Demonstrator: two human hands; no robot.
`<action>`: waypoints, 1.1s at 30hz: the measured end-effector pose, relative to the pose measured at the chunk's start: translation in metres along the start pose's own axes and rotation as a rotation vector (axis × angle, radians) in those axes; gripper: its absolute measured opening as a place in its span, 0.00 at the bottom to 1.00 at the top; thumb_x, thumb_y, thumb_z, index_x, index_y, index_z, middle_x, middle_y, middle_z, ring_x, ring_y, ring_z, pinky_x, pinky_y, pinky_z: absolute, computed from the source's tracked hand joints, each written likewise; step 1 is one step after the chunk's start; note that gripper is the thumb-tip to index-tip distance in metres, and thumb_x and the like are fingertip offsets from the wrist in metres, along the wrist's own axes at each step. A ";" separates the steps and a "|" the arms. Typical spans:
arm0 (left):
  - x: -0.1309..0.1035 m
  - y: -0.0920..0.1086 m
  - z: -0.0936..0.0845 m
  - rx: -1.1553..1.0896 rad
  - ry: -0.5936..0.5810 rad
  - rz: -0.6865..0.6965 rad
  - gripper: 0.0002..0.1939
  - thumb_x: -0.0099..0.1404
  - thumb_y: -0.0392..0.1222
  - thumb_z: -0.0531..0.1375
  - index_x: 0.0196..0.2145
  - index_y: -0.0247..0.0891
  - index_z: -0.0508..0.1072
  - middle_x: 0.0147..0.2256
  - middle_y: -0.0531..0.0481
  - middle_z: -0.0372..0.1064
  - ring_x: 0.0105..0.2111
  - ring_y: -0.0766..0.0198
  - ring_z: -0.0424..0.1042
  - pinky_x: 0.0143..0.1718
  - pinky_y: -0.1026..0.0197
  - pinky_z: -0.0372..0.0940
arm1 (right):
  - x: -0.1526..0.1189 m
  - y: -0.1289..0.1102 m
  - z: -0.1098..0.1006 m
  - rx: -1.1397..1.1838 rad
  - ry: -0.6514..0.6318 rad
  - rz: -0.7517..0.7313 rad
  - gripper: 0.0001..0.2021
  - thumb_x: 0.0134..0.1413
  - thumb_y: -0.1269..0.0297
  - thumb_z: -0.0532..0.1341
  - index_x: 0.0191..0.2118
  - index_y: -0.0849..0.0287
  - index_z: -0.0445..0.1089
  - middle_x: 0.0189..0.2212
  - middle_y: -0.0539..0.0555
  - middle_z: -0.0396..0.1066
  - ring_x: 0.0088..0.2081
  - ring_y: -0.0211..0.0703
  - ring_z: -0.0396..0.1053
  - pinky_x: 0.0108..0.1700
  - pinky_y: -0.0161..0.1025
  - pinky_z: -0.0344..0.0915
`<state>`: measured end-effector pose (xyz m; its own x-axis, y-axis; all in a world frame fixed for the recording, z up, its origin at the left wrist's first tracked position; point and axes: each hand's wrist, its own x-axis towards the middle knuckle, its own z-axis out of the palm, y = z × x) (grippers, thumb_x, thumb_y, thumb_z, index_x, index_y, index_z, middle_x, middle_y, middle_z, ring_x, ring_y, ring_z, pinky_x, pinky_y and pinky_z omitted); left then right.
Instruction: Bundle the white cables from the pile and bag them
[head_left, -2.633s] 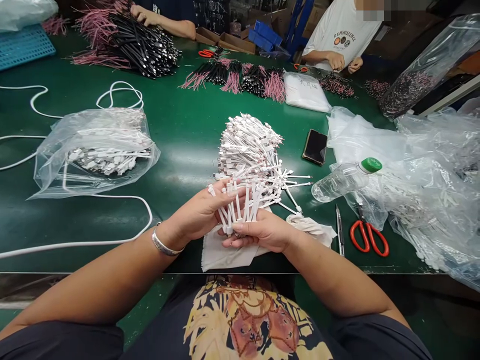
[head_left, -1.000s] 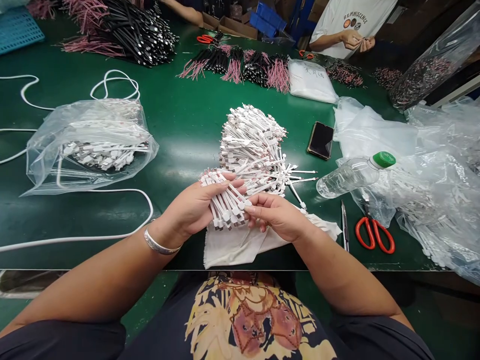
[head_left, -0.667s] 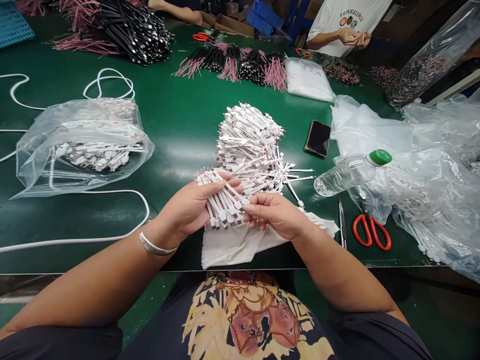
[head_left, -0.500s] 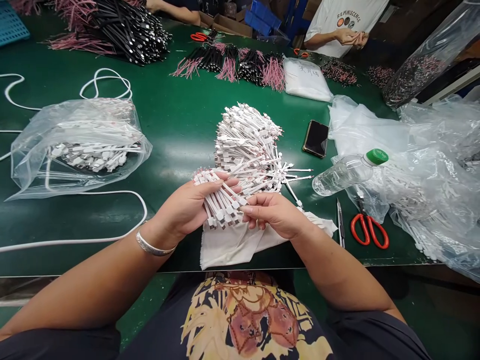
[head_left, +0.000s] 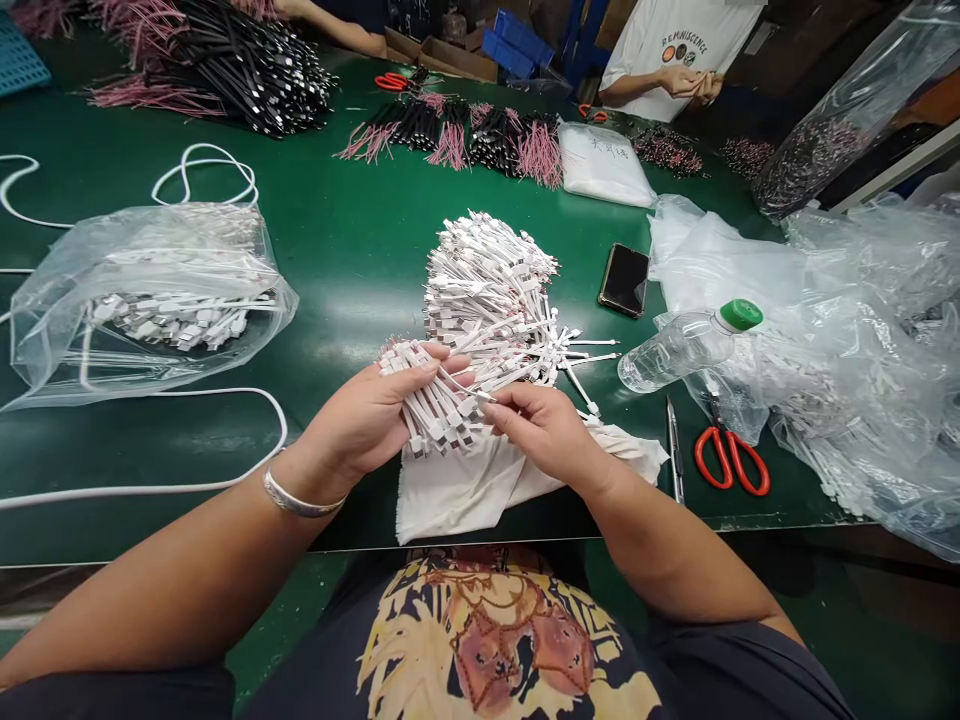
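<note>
A bundle of short white USB cables (head_left: pixel 439 418) lies across my left hand (head_left: pixel 375 410), whose thumb presses it from above. Their flat metal plugs point toward me. At the bundle's right side, my right hand (head_left: pixel 544 430) pinches the plug end of one white cable between thumb and fingers. Just beyond both hands rises a big pile of similar white cables (head_left: pixel 487 280), with a few splayed out at its right. Beneath the hands a white cloth (head_left: pixel 457 500) is spread on the green table (head_left: pixel 345 230).
A clear bag of white cables (head_left: pixel 157 300) lies at left beside a loose white cord (head_left: pixel 187 488). Rightward are a phone (head_left: pixel 624 280), a bottle (head_left: pixel 675 350), a slim knife (head_left: pixel 675 450), red-handled scissors (head_left: pixel 731 460) and plastic bags (head_left: pixel 862 350). Black cables (head_left: pixel 255 70) and other people are beyond.
My right fingers have tilted the pinched cable, so it now bows slightly away from the bundle. My left hand keeps its hold. The whole view has shifted a little.
</note>
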<state>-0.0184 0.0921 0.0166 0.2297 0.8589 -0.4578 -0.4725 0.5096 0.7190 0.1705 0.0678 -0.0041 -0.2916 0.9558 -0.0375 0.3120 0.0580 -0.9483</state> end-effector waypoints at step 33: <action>-0.002 -0.002 0.001 -0.071 -0.002 -0.050 0.09 0.63 0.28 0.53 0.39 0.33 0.70 0.41 0.41 0.74 0.38 0.59 0.76 0.38 0.57 0.73 | -0.001 0.004 0.014 0.355 -0.116 0.228 0.14 0.52 0.54 0.62 0.26 0.60 0.66 0.20 0.47 0.65 0.21 0.31 0.62 0.22 0.29 0.55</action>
<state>-0.0168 0.0891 0.0163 0.2559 0.8328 -0.4909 -0.5197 0.5467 0.6565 0.1596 0.0634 -0.0121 -0.3571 0.8930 -0.2740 0.0557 -0.2724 -0.9606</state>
